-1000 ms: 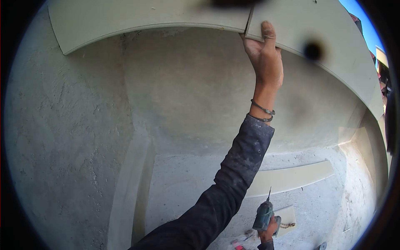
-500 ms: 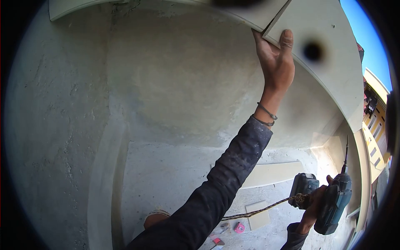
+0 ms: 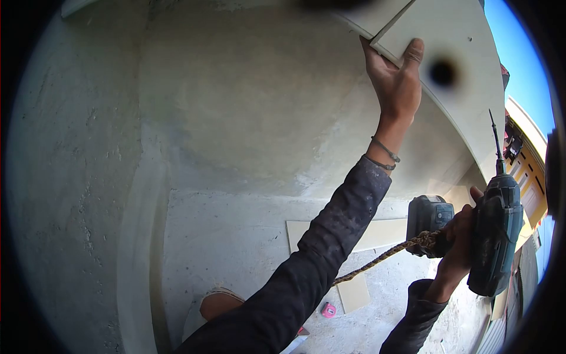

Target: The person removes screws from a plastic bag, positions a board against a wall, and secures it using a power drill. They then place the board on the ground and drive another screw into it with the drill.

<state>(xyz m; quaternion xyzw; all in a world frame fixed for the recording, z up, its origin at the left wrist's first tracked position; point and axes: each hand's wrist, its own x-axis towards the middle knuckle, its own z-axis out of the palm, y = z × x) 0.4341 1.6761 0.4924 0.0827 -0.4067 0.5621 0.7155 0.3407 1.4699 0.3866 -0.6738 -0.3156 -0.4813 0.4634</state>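
Observation:
Overhead, my left hand (image 3: 396, 82) grips the lower edge of a pale flat panel (image 3: 448, 35), its thumb on the face and its fingers behind the edge. Beside that hand, a second pale board (image 3: 371, 17) meets the panel at a narrow gap. My right hand (image 3: 458, 245) is wrapped round the handle of a dark teal cordless drill (image 3: 495, 236). The drill points upward, its long thin bit (image 3: 495, 135) apart from the panel. A braided rope (image 3: 383, 256) is tied round the drill near its battery (image 3: 429, 218).
Rough plastered walls (image 3: 236, 106) stand ahead and to the left. On the concrete floor (image 3: 224, 236) lie a long pale board strip (image 3: 377, 233), a small offcut (image 3: 354, 295) and a pink tape measure (image 3: 328, 310). A yellow building (image 3: 533, 183) shows outside at right.
My right hand has raised the drill, bringing its bit nearer the panel's height. My left hand keeps its hold on the panel edge. The view has shifted slightly.

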